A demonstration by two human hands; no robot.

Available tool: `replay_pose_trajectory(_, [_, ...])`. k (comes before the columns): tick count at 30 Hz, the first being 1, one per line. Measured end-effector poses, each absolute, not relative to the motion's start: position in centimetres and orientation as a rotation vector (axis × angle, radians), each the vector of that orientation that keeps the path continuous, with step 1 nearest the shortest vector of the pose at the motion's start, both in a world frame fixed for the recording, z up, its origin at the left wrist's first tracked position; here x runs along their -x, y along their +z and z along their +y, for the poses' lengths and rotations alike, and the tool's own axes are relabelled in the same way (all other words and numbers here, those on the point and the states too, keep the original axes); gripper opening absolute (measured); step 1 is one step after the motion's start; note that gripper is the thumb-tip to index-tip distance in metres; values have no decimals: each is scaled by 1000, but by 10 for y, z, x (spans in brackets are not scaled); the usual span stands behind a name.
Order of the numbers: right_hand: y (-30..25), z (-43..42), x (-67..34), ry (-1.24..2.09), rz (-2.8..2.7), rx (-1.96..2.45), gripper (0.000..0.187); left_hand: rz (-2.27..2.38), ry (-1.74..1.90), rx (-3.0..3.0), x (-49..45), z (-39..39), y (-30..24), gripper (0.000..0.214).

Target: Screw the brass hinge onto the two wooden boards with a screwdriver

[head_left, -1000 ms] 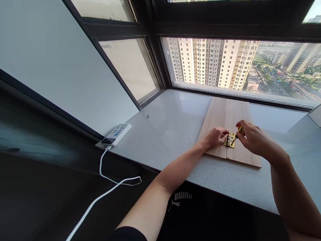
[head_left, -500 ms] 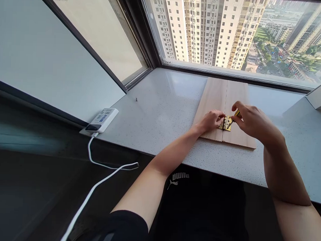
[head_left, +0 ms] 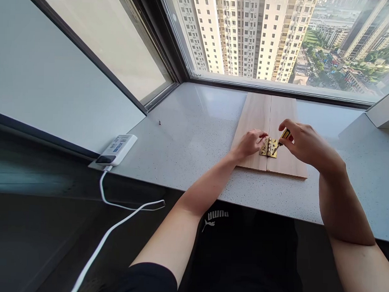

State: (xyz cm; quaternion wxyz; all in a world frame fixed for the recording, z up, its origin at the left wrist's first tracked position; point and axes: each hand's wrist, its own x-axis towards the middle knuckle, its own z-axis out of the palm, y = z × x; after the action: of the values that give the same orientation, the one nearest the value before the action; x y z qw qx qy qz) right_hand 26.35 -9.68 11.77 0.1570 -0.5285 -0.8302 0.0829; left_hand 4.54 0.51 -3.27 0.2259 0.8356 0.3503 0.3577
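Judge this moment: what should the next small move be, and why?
Probably the right hand should press the tip of the yellow-handled screwdriver firmly into the brass hinge's right leaf and turn it. The tip already sits at that leaf, the hinge lies across the seam of the two wooden boards, and the left hand is close beside it, placed to steady it.

Left hand [head_left: 249, 143] now off brass hinge [head_left: 268, 147]

Free passage over the speckled stone worktop [head_left: 195, 120] left of the wooden boards [head_left: 252, 122], up to the window frame [head_left: 279, 87]; a power strip [head_left: 117, 149] and white cable [head_left: 101, 187] in the way at front left.
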Motion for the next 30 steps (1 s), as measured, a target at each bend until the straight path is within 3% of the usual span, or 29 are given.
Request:
replay_pose_trajectory(2, [119, -97, -259, 178, -2383, 1561, 11, 995, 1017, -2304, -41, 10, -32, 26])
replay_pose_trajectory(6, [119, -99, -248, 65, -2299, 1772, 37, 1053, 1041, -2314, -32, 18, -32, 26])
replay_pose_trajectory(11, [118, -102, -247, 178, -2372, 1649, 11, 1081, 1015, -2326, -29, 20, -34, 25])
replay_pose_trajectory(13, [117, -100, -250, 176, -2410, 1639, 9, 1079, 995, -2326, -30, 19, -35, 25])
replay_pose_trajectory(16, [115, -96, -252, 105, -2378, 1712, 24, 1068, 978, -2320, -31, 18, -35, 25])
replay_pose_trajectory(22, [111, -91, -253, 313, -2415, 1526, 11, 1070, 974, -2321, -31, 18, -37, 24])
replay_pose_trajectory(30, [118, -92, -244, 77, -2330, 1805, 43, 1067, 949, -2286, -32, 17, -36, 24])
